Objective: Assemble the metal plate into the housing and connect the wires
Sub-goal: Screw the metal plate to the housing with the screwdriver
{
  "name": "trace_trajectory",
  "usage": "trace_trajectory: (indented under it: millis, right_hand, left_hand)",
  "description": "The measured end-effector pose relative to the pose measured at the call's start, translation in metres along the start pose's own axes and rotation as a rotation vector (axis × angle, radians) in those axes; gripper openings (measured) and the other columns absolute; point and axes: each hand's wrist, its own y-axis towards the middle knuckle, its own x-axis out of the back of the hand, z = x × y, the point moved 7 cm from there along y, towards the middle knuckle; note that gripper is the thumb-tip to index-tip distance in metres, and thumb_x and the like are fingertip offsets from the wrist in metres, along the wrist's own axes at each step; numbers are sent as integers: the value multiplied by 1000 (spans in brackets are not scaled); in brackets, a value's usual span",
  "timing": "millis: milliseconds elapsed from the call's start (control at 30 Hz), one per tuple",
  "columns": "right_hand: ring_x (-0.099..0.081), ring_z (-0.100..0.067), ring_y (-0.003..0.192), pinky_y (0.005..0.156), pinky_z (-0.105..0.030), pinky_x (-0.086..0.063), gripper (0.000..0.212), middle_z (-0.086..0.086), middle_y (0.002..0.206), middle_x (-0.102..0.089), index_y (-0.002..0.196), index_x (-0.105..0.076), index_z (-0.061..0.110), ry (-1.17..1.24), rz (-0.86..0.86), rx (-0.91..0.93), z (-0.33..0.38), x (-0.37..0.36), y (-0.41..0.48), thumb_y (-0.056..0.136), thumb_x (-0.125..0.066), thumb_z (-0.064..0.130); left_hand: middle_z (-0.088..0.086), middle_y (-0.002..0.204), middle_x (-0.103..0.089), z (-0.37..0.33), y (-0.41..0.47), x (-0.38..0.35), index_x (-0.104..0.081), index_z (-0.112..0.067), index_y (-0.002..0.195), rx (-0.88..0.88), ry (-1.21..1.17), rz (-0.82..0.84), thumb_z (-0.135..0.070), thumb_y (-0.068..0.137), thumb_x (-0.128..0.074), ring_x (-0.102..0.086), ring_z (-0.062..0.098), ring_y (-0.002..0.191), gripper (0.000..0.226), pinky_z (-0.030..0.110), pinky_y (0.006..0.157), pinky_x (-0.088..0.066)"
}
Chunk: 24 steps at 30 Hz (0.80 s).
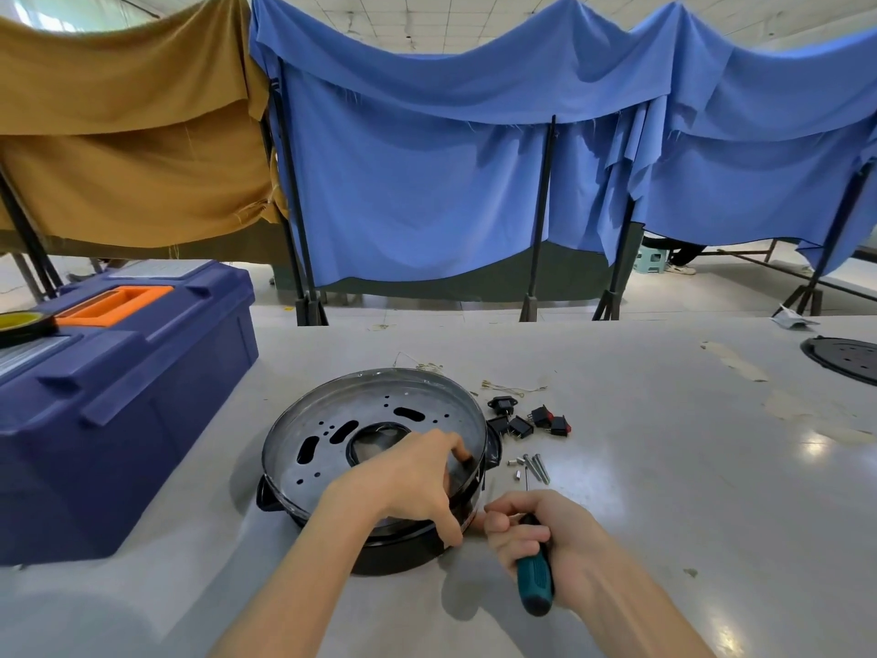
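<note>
Your left grip (pixel 417 477) clamped the right rim of the metal plate (pixel 360 420), seated in the black housing (pixel 394 558) near the table's (pixel 664 467) front edge, while your right grip (pixel 536 529) closed round a screwdriver (pixel 536 581), its tip hidden behind your fingers.

A blue cloth (pixel 427 182) hangs over black stands (pixel 538 220) behind the grey table (pixel 664 444). Left of it hangs a brown cloth (pixel 128 135). Below its hem shows pale floor (pixel 740 287); above it, a white tiled ceiling (pixel 427 21).
</note>
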Motion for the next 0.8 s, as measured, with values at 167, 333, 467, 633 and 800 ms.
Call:
trace_trajectory:
  millis: [167, 333, 467, 633, 800]
  right_hand:
    - [-27, -9, 20, 24, -14, -24, 25, -6, 42, -37, 61, -48, 2, 123, 67, -37, -1, -9, -11, 84, -41, -2]
    - [-27, -10, 19, 24, -14, -25, 24, -3, 38, -31, 60, -51, -1, 193, 105, -34, 2, -15, -20, 81, -42, -3]
    - [-27, -10, 19, 24, -14, -25, 20, -1, 37, -29, 61, -53, -3, 206, 110, -23, 3, -19, -21, 79, -43, -3]
    - [-26, -9, 19, 25, -12, -24, 21, -1, 35, -31, 58, -53, -3, 196, 76, 27, 9, -16, -21, 77, -44, -3]
    - [-26, -7, 22, 24, -13, -23, 8, -8, 48, -45, 85, -55, -3, 54, -36, 194, 28, -3, -14, 78, -49, -2]
  left_hand:
    - [-7, 79, -56, 0, 0, -9, -43, -26, 130, -12, 38, -13, -26, 56, -84, -45, 1, 69, 84, 28, 59, -39]
    - [-5, 85, -53, -1, 2, -10, -42, -25, 131, -5, 45, -3, -24, 58, -84, -44, 3, 70, 84, 31, 62, -42]
    - [-3, 90, -54, 0, 2, -13, -41, -27, 132, 2, 62, 0, -23, 59, -84, -45, 5, 72, 85, 30, 62, -43]
    - [-3, 89, -53, 2, 1, -15, -40, -27, 133, 4, 70, -7, -23, 59, -84, -45, 7, 73, 86, 31, 63, -43]
    - [-7, 82, -54, -1, -2, -12, -43, -25, 129, -27, 38, -15, -37, 58, -88, -42, -1, 70, 86, 25, 56, -35]
